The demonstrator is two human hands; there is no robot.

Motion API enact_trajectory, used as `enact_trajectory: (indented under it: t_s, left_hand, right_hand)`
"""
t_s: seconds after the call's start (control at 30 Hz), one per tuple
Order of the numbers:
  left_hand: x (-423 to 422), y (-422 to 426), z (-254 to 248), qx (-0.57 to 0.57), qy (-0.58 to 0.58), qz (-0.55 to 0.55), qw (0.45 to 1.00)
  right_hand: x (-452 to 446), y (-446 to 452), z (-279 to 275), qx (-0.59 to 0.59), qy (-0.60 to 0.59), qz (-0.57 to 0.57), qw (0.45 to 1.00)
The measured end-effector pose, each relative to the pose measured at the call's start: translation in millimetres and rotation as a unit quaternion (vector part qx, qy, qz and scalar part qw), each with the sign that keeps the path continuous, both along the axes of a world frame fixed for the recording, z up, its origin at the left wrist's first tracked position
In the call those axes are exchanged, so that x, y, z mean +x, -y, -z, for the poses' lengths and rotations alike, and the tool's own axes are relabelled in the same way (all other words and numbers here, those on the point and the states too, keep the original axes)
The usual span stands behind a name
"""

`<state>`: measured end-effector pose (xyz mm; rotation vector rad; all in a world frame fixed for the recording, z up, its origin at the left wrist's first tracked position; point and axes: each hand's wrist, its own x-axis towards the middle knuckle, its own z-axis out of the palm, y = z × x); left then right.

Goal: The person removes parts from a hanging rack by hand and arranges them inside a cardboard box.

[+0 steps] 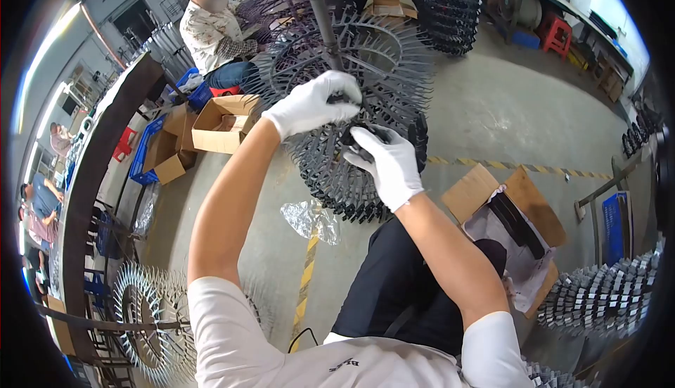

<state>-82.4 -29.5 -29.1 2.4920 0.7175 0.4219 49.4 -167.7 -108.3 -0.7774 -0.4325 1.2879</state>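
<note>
A tall rack of ringed tiers with many dark prongs (404,57) stands around an upright pole (320,15) in front of me. My left hand (316,103), in a white glove, is at the rack's near side, its fingers curled around something dark that I cannot make out. Lower and to the right, my gloved right hand (389,161) has thumb and fingers closed on a small black part (351,135), partly hidden by the glove. Beneath both hands, the lower tiers (337,184) carry rows of dark pieces.
An open carton (524,226) with long black pieces lies by my right knee. Clear plastic (311,220) lies on the floor. Cardboard boxes (223,124) stand at left near a seated person (211,29). More pronged racks (605,293) stand at lower right and lower left.
</note>
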Motion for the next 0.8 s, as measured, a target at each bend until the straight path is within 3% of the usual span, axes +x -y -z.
enact_trajectory:
  t_s: [0.03,0.07,0.13,0.23,0.3,0.37,0.4,0.47,0.5,0.53,0.57,0.6,0.63,0.67,0.77,0.8]
  left_hand:
    - [-5,-1,4,0.059,-0.032,0.056,0.996]
    - [-3,6,-3,-0.006,-0.056,0.035,0.998]
    - [3,0,2,0.032,-0.072,0.09,0.993]
    - [-5,-9,4,0.144,-0.072,0.183,0.97]
    - [-2,5,-1,0.112,-0.111,0.122,0.98]
    - [-1,-2,5,0.111,-0.058,0.118,0.985]
    - [-4,5,4,0.126,0.018,0.094,0.987]
    - [-8,65,-23,0.152,0.063,0.056,0.985]
    - [-9,91,-25,0.162,0.094,0.067,0.98]
    - [-8,114,-19,0.166,0.017,0.09,0.982]
    - [11,113,34,0.277,0.083,0.152,0.945]
    - [13,126,62,0.333,0.166,0.132,0.919]
    - [23,135,75,0.204,0.094,0.124,0.967]
    - [31,139,96,0.116,0.126,0.091,0.981]
    - [46,157,112,0.091,0.097,0.098,0.986]
    - [53,162,121,0.086,0.101,0.095,0.987]
  right_hand:
    - [-5,-2,-3,0.002,0.012,0.005,1.0]
    - [-10,-1,-7,0.0,0.028,0.014,1.0]
    - [-9,-3,-1,0.007,0.042,0.024,0.999]
    - [-12,1,-6,0.012,0.059,-0.01,0.998]
    - [-11,14,-14,-0.032,0.105,0.004,0.994]
    - [3,27,-3,-0.042,0.083,-0.033,0.995]
    - [15,30,12,-0.038,0.044,-0.059,0.997]
    - [41,46,34,0.014,-0.041,-0.139,0.989]
    - [56,50,49,0.074,-0.023,-0.19,0.979]
    - [60,60,56,0.078,0.058,-0.136,0.986]
    - [63,71,63,0.071,0.145,-0.079,0.984]
    - [65,81,70,0.053,0.228,-0.021,0.972]
    - [55,91,47,-0.054,-0.089,-0.068,0.992]
    - [57,93,55,-0.061,-0.061,-0.069,0.994]
    - [82,107,101,-0.079,0.021,-0.06,0.995]
    - [82,112,101,-0.088,-0.007,-0.054,0.995]
